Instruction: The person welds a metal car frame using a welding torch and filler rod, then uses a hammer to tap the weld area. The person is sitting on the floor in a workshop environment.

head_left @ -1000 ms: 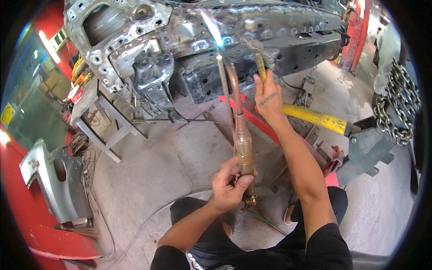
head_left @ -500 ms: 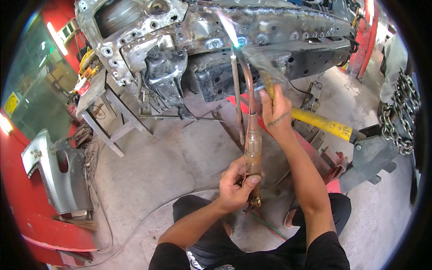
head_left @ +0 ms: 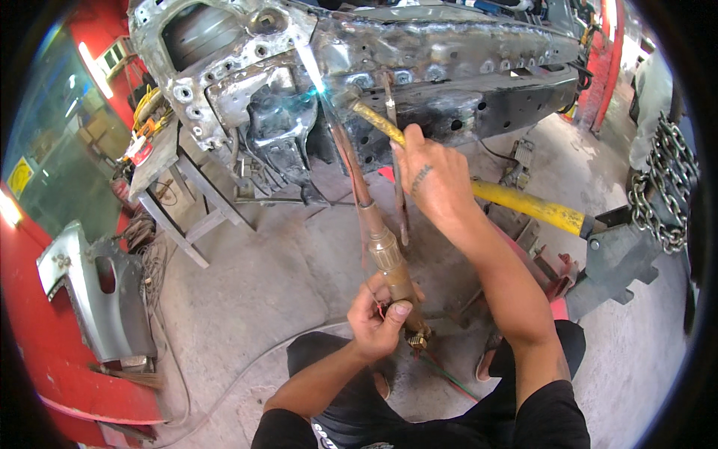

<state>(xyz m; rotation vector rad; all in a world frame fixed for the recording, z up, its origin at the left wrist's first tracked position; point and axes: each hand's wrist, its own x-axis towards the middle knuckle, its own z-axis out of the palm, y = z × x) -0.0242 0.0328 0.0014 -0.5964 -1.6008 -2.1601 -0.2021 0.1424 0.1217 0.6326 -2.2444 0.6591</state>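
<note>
torch (head_left: 384,251) has a ribbed brown body, coppery neck, blue-white flame (head_left: 311,69).

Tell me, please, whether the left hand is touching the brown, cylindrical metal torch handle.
Touching: the head view shows the left hand wrapped around the torch handle, thumb lying against its side.

Brown torch (head_left: 386,254), blue-white flame (head_left: 310,67), yellow hammer handle (head_left: 379,123); silver fender (head_left: 120,318)

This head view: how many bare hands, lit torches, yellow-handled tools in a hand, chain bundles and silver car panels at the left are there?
Left hand and right hand: 2
Lit torch: 1
Yellow-handled tool: 1
Chain bundle: 1
Silver car panel: 1
Total: 6
</note>
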